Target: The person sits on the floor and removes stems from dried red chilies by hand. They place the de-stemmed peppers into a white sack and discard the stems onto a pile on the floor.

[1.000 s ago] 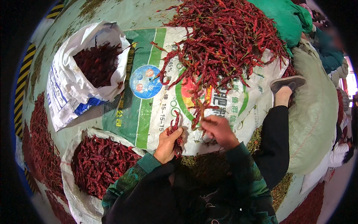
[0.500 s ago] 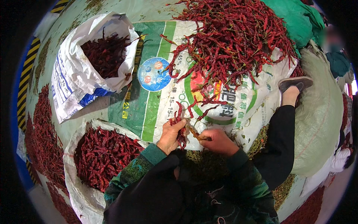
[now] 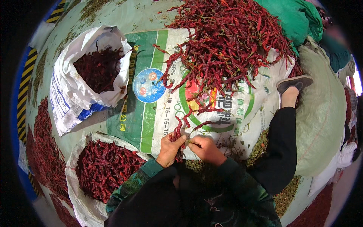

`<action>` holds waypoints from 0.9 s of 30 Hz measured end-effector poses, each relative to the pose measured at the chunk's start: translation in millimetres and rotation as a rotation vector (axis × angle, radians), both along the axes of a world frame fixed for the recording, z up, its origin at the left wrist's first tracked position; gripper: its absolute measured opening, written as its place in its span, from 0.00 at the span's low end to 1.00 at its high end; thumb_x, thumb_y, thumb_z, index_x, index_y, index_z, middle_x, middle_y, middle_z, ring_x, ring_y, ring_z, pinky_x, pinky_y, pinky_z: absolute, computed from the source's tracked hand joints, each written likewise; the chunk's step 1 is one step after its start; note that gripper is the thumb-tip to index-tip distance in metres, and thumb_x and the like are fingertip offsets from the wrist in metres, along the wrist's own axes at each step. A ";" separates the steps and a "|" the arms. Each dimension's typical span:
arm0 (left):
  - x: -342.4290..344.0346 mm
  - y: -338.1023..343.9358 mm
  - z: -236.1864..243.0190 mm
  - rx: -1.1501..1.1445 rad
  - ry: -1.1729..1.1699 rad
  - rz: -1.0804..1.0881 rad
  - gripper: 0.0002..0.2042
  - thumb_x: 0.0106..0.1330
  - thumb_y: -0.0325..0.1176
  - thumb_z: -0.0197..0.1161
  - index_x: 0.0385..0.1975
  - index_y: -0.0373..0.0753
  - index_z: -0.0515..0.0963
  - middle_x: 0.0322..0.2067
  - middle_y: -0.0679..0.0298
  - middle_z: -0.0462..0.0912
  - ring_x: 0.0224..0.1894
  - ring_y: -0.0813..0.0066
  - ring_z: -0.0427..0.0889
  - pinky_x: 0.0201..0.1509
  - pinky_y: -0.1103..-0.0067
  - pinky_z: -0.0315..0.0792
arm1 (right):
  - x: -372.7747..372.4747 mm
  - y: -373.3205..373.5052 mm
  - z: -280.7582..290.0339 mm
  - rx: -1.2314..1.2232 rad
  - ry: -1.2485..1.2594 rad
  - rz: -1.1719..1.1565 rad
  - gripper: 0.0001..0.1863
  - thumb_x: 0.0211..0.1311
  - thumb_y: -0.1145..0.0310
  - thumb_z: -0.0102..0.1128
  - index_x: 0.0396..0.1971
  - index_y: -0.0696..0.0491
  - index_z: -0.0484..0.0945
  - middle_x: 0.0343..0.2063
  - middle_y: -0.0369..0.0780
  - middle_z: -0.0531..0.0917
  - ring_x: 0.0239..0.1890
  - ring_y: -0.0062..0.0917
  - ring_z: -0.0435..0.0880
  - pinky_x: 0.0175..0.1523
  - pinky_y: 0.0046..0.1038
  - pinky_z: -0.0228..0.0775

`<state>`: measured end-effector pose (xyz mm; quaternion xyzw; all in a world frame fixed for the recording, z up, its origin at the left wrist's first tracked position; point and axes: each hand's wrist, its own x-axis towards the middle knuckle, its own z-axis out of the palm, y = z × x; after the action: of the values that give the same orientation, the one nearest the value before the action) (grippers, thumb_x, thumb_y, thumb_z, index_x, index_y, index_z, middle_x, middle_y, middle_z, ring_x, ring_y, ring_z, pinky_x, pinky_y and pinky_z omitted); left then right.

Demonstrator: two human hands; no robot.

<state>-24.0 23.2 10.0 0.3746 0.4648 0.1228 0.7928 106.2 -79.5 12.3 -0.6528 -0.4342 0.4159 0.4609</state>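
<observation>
Several dried red chili peppers (image 3: pixel 177 132) are gripped in my left hand (image 3: pixel 169 150), their tips sticking up past the thumb and their lower ends showing below it. My right hand (image 3: pixel 208 150) is closed in a pinch beside them. A small pale bit that looks like a chili stem shows at its fingertips, close to the left thumb. Just beyond my hands, a few loose chilies (image 3: pixel 204 109) lie on a flattened printed sack (image 3: pixel 160 130). Farther off, a large heap of dried red chilies (image 3: pixel 230 45) covers the far part of that sack.
At my left stands an open white sack of red chilies (image 3: pixel 109 170). Beyond it is a white bag (image 3: pixel 62 90) with darker chilies inside. A stuffed pale sack (image 3: pixel 317 113) lies at the right, beside an outstretched leg (image 3: pixel 281 147). Stem scraps (image 3: pixel 261 149) litter the sack's near edge.
My right hand has moved left, up against the left hand's chilies. The brownish chili it pinched no longer shows. The view has shifted slightly.
</observation>
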 end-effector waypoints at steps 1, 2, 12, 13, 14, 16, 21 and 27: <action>0.3 -0.7 -0.5 0.016 0.010 -0.009 0.03 0.60 0.28 0.61 0.28 0.36 0.76 0.20 0.71 0.76 0.18 0.88 0.69 0.20 0.88 0.63 | 0.4 -0.6 2.5 0.000 -0.003 -0.015 0.08 0.54 0.70 0.57 0.25 0.60 0.73 0.18 0.47 0.74 0.20 0.35 0.74 0.27 0.32 0.63; 0.9 -1.5 -1.5 0.031 0.020 -0.018 0.03 0.60 0.28 0.61 0.28 0.36 0.76 0.20 0.71 0.76 0.18 0.88 0.69 0.20 0.87 0.63 | 0.6 -1.0 4.6 0.000 -0.006 -0.031 0.07 0.53 0.72 0.58 0.24 0.60 0.74 0.18 0.46 0.74 0.20 0.32 0.74 0.26 0.30 0.63; 4.9 -4.3 15.9 0.737 0.022 -0.280 0.09 0.60 0.28 0.62 0.20 0.34 0.72 0.17 0.72 0.68 0.22 0.87 0.63 0.23 0.84 0.60 | -9.5 6.5 -1.0 -0.079 0.193 -0.262 0.06 0.51 0.74 0.54 0.20 0.60 0.74 0.16 0.49 0.75 0.19 0.41 0.74 0.25 0.34 0.64; 4.4 -4.3 16.9 0.762 0.024 -0.290 0.08 0.59 0.28 0.62 0.20 0.34 0.73 0.16 0.72 0.68 0.22 0.87 0.63 0.23 0.84 0.60 | -11.8 7.0 -3.7 -0.076 0.191 -0.271 0.06 0.51 0.74 0.54 0.20 0.60 0.74 0.16 0.49 0.75 0.20 0.42 0.75 0.25 0.34 0.64; 4.3 -4.7 18.0 0.788 0.025 -0.301 0.08 0.59 0.27 0.62 0.20 0.34 0.73 0.16 0.72 0.68 0.21 0.87 0.63 0.23 0.84 0.60 | -12.7 6.8 -5.2 -0.073 0.189 -0.279 0.06 0.51 0.74 0.54 0.19 0.60 0.74 0.16 0.49 0.75 0.20 0.43 0.75 0.25 0.34 0.65; 2.8 -5.0 21.3 0.700 0.053 -0.285 0.06 0.59 0.27 0.62 0.22 0.34 0.74 0.16 0.72 0.68 0.20 0.88 0.63 0.21 0.84 0.59 | -13.0 6.3 1.4 -0.075 0.004 -0.252 0.06 0.52 0.74 0.54 0.20 0.60 0.73 0.16 0.49 0.75 0.21 0.43 0.75 0.26 0.35 0.64; -2.0 -3.7 0.7 0.283 0.000 0.040 0.04 0.60 0.26 0.61 0.25 0.36 0.76 0.17 0.77 0.70 0.19 0.91 0.62 0.20 0.88 0.58 | -12.6 7.7 30.3 0.105 -0.162 -0.072 0.05 0.53 0.75 0.55 0.21 0.60 0.73 0.17 0.46 0.72 0.18 0.32 0.70 0.26 0.31 0.61; 10.5 -1.9 54.6 0.881 -0.102 -0.292 0.10 0.59 0.27 0.62 0.19 0.33 0.70 0.16 0.73 0.67 0.19 0.87 0.62 0.21 0.85 0.58 | -1.0 -1.2 -22.1 -0.086 0.100 -0.354 0.06 0.52 0.73 0.54 0.22 0.61 0.72 0.16 0.47 0.73 0.19 0.37 0.74 0.25 0.35 0.63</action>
<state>-13.5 21.3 64.6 0.7306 0.2711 0.2137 0.5892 105.2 -80.7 -9.8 -0.7165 -0.2708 0.3783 0.5197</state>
